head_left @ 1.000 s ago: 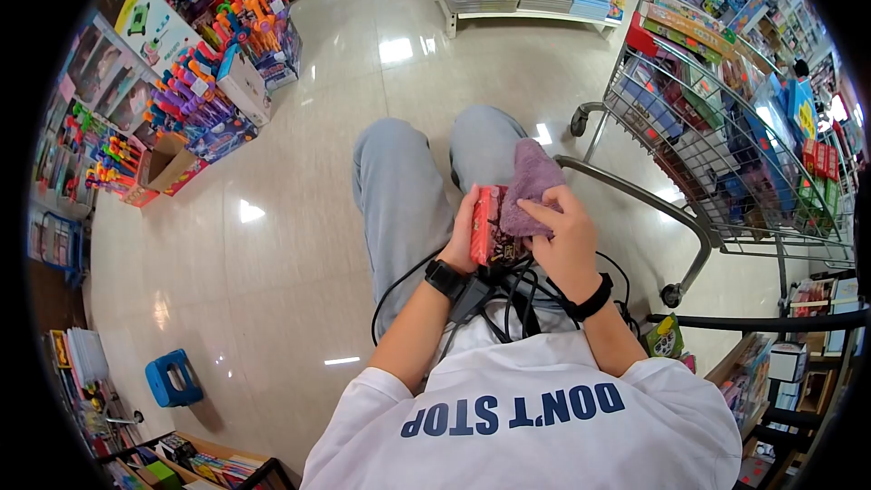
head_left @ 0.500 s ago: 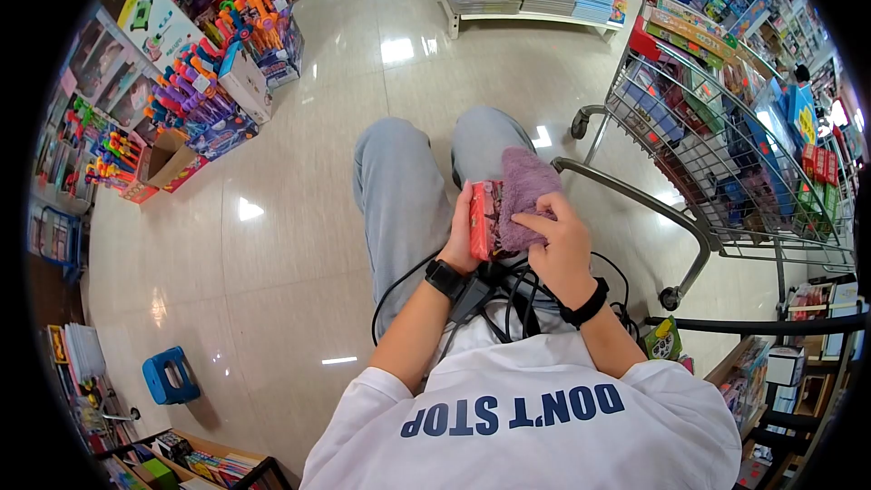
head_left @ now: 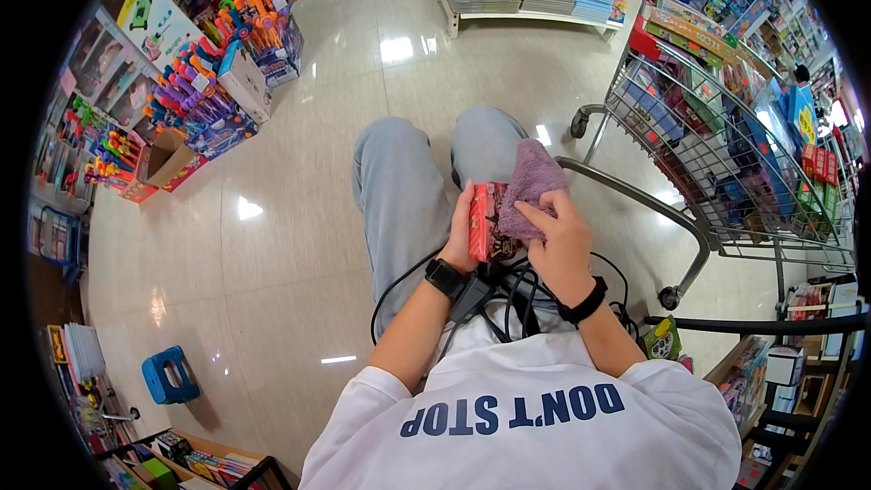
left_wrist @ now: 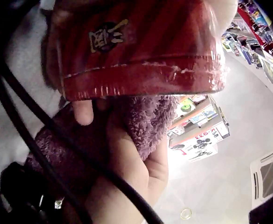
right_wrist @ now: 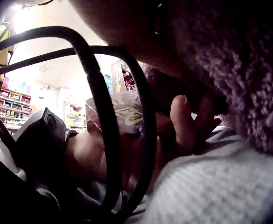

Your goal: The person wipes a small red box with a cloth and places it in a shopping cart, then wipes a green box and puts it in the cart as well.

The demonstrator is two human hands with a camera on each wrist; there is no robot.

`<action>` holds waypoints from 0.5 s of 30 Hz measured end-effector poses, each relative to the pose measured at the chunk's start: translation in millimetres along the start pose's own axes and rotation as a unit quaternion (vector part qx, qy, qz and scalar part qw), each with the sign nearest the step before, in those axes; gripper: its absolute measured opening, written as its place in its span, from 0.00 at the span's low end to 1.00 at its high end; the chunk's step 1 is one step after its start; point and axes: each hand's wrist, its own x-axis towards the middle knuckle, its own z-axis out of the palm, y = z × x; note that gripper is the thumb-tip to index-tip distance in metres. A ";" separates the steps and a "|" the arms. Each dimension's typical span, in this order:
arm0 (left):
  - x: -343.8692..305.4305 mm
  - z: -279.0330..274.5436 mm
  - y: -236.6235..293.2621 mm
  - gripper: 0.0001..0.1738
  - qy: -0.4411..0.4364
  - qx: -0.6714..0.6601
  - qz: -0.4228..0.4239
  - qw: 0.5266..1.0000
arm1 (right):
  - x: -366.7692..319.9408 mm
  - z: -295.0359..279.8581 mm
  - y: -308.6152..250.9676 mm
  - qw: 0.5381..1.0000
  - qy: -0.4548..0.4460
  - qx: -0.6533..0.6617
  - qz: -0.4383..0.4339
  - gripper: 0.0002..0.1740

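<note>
In the head view a red and dark box (head_left: 483, 221) in clear wrap stands over the lap, gripped along its left side by the left hand (head_left: 461, 234). The right hand (head_left: 562, 249) holds a purple fluffy cloth (head_left: 535, 183) against the box's right side, its index finger extended over the cloth. The left wrist view shows the shiny red box side (left_wrist: 141, 46) with gold lettering, and the cloth (left_wrist: 150, 121) below it with the right hand (left_wrist: 127, 177). In the right wrist view the left hand's fingers (right_wrist: 183, 121) show beneath the box.
Black cables (head_left: 513, 295) loop over the lap beneath both hands. A loaded metal cart (head_left: 717, 136) stands at the right, a blue stool (head_left: 171, 376) at the lower left. Boxes of colourful toys (head_left: 195, 95) line the upper left, and a book shelf (head_left: 535, 14) is at the top.
The cloth in the right hand slid down and left across the box, then back up and right, showing more of the box's dark face. The left hand has barely moved.
</note>
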 end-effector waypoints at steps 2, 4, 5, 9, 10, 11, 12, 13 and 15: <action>0.6 -2.5 -0.5 0.36 0.002 0.002 0.002 1.000 | -0.5 1.6 1.3 1.000 0.001 -0.002 -0.002 0.26; 0.3 -2.6 -0.5 0.36 0.004 0.002 0.002 1.000 | -0.7 1.7 1.5 1.000 0.003 0.008 -0.002 0.26; -0.2 -2.1 -0.3 0.36 0.005 0.002 0.001 1.000 | -0.7 1.8 1.6 1.000 0.003 0.012 -0.001 0.26; -2.6 3.6 1.3 0.37 -0.009 -0.007 0.008 1.000 | 1.0 0.5 3.1 0.999 0.001 0.027 -0.029 0.23; -3.1 4.7 2.0 0.38 -0.013 -0.009 0.006 1.000 | 1.3 0.5 4.0 0.999 -0.003 0.030 -0.032 0.22; -3.8 5.6 2.7 0.38 -0.017 -0.012 0.003 1.000 | 1.4 0.8 4.2 0.999 -0.006 0.034 -0.036 0.21; -4.1 6.0 3.0 0.39 -0.022 -0.015 0.000 1.000 | 1.5 0.6 3.7 0.999 -0.007 0.033 -0.037 0.21; -4.1 6.1 3.1 0.39 -0.024 -0.015 0.001 1.000 | 1.8 -0.2 2.9 0.999 -0.007 0.032 -0.037 0.20; -3.8 6.4 3.1 0.40 -0.030 -0.017 0.002 0.999 | 1.9 -0.5 3.0 0.999 -0.009 0.030 -0.040 0.20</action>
